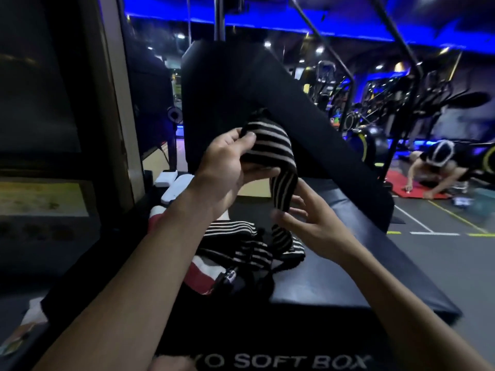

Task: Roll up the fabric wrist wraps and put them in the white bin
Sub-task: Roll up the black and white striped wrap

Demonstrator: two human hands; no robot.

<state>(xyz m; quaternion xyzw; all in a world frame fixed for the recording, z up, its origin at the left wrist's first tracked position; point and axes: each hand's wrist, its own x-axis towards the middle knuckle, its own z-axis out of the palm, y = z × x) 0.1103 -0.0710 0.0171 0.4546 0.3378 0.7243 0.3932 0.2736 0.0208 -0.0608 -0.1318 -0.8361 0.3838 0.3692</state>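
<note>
Above the soft box worktop (334,285), the left hand (230,167) has a clenched grip on a striped wrist wrap (270,148), partly rolled; the right hand (313,226), fingers loose, steadies its hanging tail. More wraps (241,245) lie below. Next, likely: keep winding upward.

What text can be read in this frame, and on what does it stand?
"YO SOFT BOX", white letters on the front of the black box; the start is cut off by the left forearm.
A small label on the dark item in the wrap pile is too blurred to read.
</note>
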